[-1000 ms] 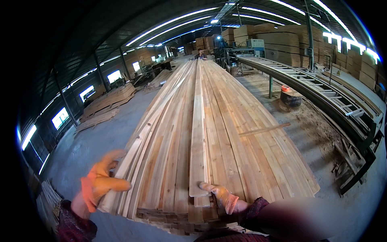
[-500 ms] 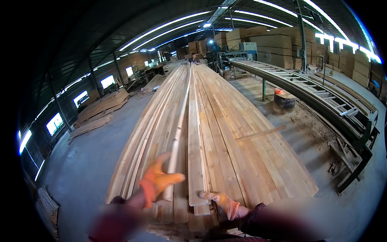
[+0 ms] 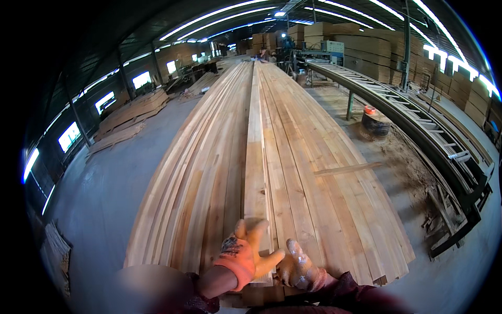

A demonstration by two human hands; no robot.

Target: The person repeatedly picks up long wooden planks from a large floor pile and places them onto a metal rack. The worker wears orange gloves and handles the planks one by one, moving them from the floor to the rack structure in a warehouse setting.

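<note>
My left hand point(image 3: 244, 257), in an orange work glove, lies over the near end of a long pale board point(image 3: 255, 193), fingers spread and thumb pointing right. My right hand point(image 3: 300, 268), in a worn, stained glove, is beside that board's near right corner. One of its digits stands raised while the others bend toward the board's edge, partly hidden. The board runs lengthwise along the middle of a wide stack of planks point(image 3: 334, 209), slightly above its neighbours. A dark gap follows its left side.
A short crosswise stick point(image 3: 348, 169) lies on the right planks. Beyond them stand a roller conveyor point(image 3: 397, 99) and a dark drum point(image 3: 375, 125) with an orange item on top. More boards point(image 3: 130, 112) are piled on the left floor. Someone point(image 3: 264, 55) is at the stack's far end.
My left hand has moved right, from a narrow pale strip onto the board's near end. That strip no longer shows left of the board. My right hand has shifted slightly and raised a digit.
</note>
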